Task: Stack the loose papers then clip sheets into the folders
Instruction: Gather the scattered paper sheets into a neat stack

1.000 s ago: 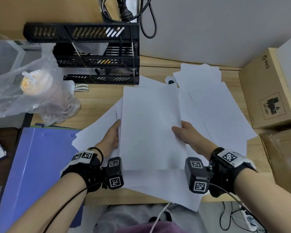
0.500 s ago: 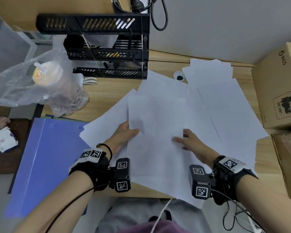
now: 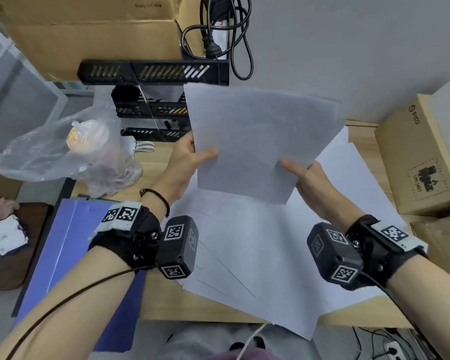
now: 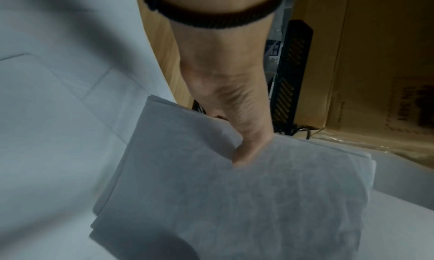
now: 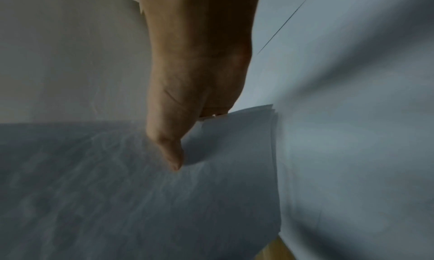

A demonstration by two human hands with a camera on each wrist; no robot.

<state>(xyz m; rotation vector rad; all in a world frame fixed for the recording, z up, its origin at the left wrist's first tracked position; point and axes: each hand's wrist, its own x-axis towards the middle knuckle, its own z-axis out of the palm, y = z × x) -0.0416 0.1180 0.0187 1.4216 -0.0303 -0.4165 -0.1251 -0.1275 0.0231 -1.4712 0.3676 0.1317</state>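
Observation:
A small stack of white sheets [image 3: 255, 136] is held up above the desk, tilted towards me. My left hand [image 3: 192, 154] pinches its left edge, thumb on the front face; the left wrist view shows that thumb pressed on the stack [image 4: 234, 199]. My right hand [image 3: 300, 172] pinches the stack's lower right edge with its thumb on top, also seen on the stack [image 5: 164, 199] in the right wrist view. More loose sheets [image 3: 257, 255] lie spread on the wooden desk below. A blue folder [image 3: 63, 255] lies shut at the left, over the desk edge.
A black tiered paper tray [image 3: 153, 74] stands at the back. A plastic bag [image 3: 63, 152] with a cup lies at the left. Cardboard boxes [image 3: 416, 157] line the right side. Black cables [image 3: 226, 27] hang on the wall. Another person's hand [image 3: 0, 206] shows at far left.
Both hands have gathered sheets that lay flat on the desk and lifted them as one stack, up and away from me. The head view has tilted up.

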